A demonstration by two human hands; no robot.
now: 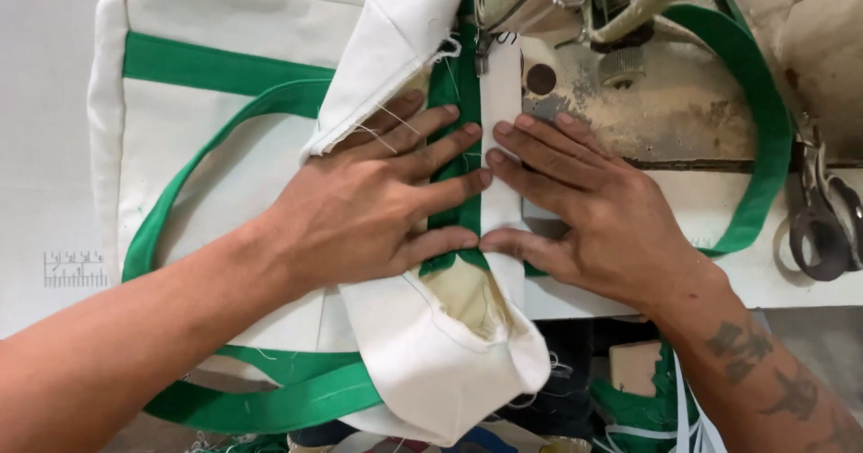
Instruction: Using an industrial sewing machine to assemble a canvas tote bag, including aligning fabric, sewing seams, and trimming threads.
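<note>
A white canvas bag [225, 156] with green strap handles [180, 188] lies on the white sewing table. Its folded top edge, with a green band [447, 102] and a white strip [500, 102], runs under the presser foot [485, 44] of a worn sewing machine. My left hand [378, 206] lies flat on the green band and the white fabric, fingers spread. My right hand [584, 210] presses flat on the white strip from the other side. The fingertips of both hands nearly touch along the seam.
The machine's bed [683, 111] is scuffed and beige. A green strap [764, 129] loops over it at the right. Dark scissors [822, 224] lie at the table's right edge. A printed ruler scale [75, 269] marks the table at the left. Green and white scraps [647, 408] sit below.
</note>
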